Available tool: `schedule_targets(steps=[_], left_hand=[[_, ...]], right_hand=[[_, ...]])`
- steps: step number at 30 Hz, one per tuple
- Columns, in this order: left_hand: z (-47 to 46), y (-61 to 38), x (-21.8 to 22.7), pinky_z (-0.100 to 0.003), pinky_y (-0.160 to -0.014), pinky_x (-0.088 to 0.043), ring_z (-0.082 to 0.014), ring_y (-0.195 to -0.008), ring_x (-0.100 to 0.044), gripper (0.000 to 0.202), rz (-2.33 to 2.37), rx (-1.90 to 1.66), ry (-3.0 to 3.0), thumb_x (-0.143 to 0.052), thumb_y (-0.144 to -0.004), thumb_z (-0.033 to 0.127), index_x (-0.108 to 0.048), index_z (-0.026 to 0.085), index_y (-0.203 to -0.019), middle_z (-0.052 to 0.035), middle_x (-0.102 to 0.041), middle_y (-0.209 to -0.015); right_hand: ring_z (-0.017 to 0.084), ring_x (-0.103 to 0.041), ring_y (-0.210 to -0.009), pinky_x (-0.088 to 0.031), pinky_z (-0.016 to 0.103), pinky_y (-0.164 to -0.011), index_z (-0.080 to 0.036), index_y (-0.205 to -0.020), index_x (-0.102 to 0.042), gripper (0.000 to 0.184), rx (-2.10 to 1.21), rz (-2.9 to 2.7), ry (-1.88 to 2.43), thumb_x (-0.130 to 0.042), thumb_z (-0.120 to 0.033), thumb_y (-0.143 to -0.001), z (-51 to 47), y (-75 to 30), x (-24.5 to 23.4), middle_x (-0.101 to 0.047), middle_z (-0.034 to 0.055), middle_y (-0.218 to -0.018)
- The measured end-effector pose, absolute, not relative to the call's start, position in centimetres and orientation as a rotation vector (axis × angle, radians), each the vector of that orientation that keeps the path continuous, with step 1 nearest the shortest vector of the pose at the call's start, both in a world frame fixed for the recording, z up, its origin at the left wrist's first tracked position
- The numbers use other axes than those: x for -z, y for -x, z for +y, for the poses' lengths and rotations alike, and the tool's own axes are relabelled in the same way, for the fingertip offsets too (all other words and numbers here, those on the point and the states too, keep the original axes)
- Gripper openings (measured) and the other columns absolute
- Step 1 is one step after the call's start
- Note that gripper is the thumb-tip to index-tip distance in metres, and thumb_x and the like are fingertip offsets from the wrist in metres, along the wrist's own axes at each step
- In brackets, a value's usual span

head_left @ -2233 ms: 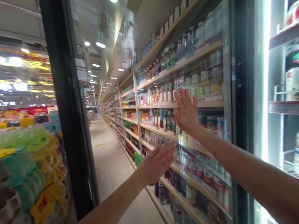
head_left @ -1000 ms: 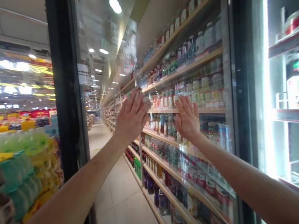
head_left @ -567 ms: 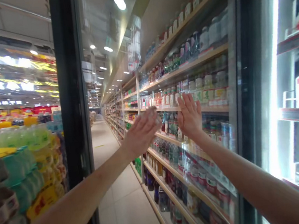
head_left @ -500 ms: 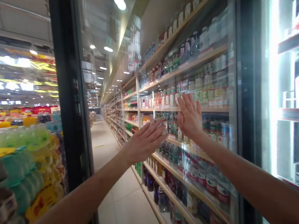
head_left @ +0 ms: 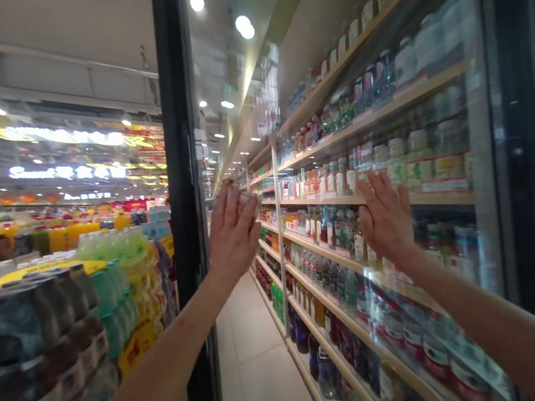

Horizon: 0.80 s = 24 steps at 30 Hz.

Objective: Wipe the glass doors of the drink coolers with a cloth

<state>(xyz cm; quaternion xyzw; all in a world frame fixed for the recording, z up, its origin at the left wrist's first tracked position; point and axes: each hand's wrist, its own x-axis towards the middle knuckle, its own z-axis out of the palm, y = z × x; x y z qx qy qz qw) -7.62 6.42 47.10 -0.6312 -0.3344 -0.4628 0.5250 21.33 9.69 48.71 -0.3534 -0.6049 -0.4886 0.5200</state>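
Observation:
My left hand (head_left: 233,234) is raised in front of a glass door (head_left: 233,54), near its dark left frame, with the fingers stretched upward. A small, crumpled pale cloth (head_left: 244,198) shows at its fingertips, pressed toward the glass; its details are blurred. Farther right, my right hand (head_left: 387,214) holds nothing, fingers apart and palm toward the pane, apparently against it. Bottles on wooden shelves (head_left: 327,200) show in the glass behind both hands.
The door's black frame (head_left: 182,192) stands upright on the left, another dark post (head_left: 509,129) on the right. Stacked dark bottles (head_left: 32,363) and green bottles (head_left: 117,299) fill the left side. Tiled floor (head_left: 255,373) runs along the shelves.
My left hand has swept leftward across the glass and turned its fingers upward, the pale cloth moving with it. The view has turned left; my right hand stays about the same spot on the pane.

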Motion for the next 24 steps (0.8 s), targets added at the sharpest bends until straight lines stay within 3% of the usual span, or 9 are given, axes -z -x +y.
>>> schedule_targets(steps=[3, 6, 8, 11, 15, 17, 22, 24], left_hand=[[5.8, 8.1, -43.4, -0.047, -0.11, -0.026, -0.0281, -0.139, -0.008, 0.055, -0.737, 0.948, 1.606, -0.049, -0.084, 0.024, -0.032, 0.022, -0.137, -0.0088, -0.014, -0.151], [5.5, 8.8, -40.5, -0.038, -0.113, -0.022, -0.0213, -0.139, -0.013, 0.05, -0.487, 0.572, 1.748, -0.048, -0.086, 0.029, -0.036, 0.027, -0.134, -0.0021, -0.022, -0.15], [5.7, 9.7, -40.4, -0.039, -0.113, -0.022, -0.0217, -0.139, -0.014, 0.05, -0.564, 0.666, 1.706, -0.049, -0.085, 0.03, -0.037, 0.028, -0.134, -0.0025, -0.02, -0.151], [6.1, 10.1, -40.6, -0.046, -0.11, -0.026, -0.0293, -0.138, -0.012, 0.051, -0.782, 0.958, 1.573, -0.052, -0.083, 0.023, -0.04, 0.022, -0.132, -0.0096, -0.013, -0.152], [6.3, 7.2, -38.5, -0.04, -0.113, -0.022, -0.0247, -0.138, -0.016, 0.04, -0.478, 0.599, 1.807, -0.051, -0.084, 0.029, -0.049, 0.025, -0.123, -0.0032, -0.021, -0.15], [6.5, 5.5, -39.1, -0.038, -0.113, -0.02, -0.0213, -0.138, -0.016, 0.04, -0.393, 0.512, 1.846, -0.048, -0.086, 0.032, -0.047, 0.026, -0.125, -0.0015, -0.024, -0.149], [7.6, 2.4, -44.7, -0.049, -0.111, -0.022, -0.028, -0.139, -0.003, 0.049, -0.831, 1.043, 1.601, -0.047, -0.086, 0.029, -0.037, 0.02, -0.133, -0.0098, -0.015, -0.151], [7.8, 0.4, -43.8, -0.049, -0.11, -0.023, -0.0291, -0.139, -0.004, 0.049, -0.741, 0.978, 1.665, -0.047, -0.086, 0.031, -0.038, 0.019, -0.132, -0.0098, -0.018, -0.151]], right_hand=[[0.024, -0.026, -0.136, -0.02, 0.051, -0.109, -0.024, -0.142, -0.024, 0.057, 1.178, -1.447, 0.832, -0.038, -0.027, -0.088, 9.9, -21.3, -48.7, -0.032, 0.008, -0.146], [0.024, -0.026, -0.136, -0.02, 0.051, -0.108, -0.023, -0.142, -0.025, 0.056, 1.191, -1.435, 0.829, -0.037, -0.027, -0.088, 10.0, -21.2, -48.7, -0.034, 0.0087, -0.146], [0.024, -0.025, -0.136, -0.02, 0.05, -0.108, -0.022, -0.142, -0.026, 0.055, 1.2, -1.437, 0.829, -0.037, -0.027, -0.088, 10.0, -21.2, -48.8, -0.034, 0.009, -0.145], [0.023, -0.025, -0.137, -0.02, 0.049, -0.109, -0.022, -0.141, -0.027, 0.054, 1.199, -1.431, 0.838, -0.035, -0.027, -0.088, 10.1, -21.1, -48.8, -0.035, 0.0088, -0.145], [0.022, -0.025, -0.137, -0.021, 0.048, -0.109, -0.023, -0.14, -0.03, 0.052, 1.183, -1.422, 0.862, -0.034, -0.026, -0.089, 10.2, -20.8, -48.7, -0.037, 0.0074, -0.144], [0.022, -0.025, -0.136, -0.021, 0.048, -0.109, -0.022, -0.14, -0.031, 0.051, 1.184, -1.424, 0.867, -0.034, -0.026, -0.089, 10.2, -20.7, -48.6, -0.039, 0.008, -0.143], [0.021, -0.02, -0.138, -0.019, 0.048, -0.109, -0.023, -0.142, -0.026, 0.052, 1.22, -1.545, 0.916, -0.032, -0.028, -0.09, 9.6, -22.2, -49.1, -0.032, 0.0069, -0.147], [0.021, -0.02, -0.138, -0.016, 0.049, -0.11, -0.025, -0.141, -0.027, 0.051, 1.285, -1.672, 0.928, -0.033, -0.033, -0.091, 9.2, -23.5, -49.5, -0.03, 0.0057, -0.148]])
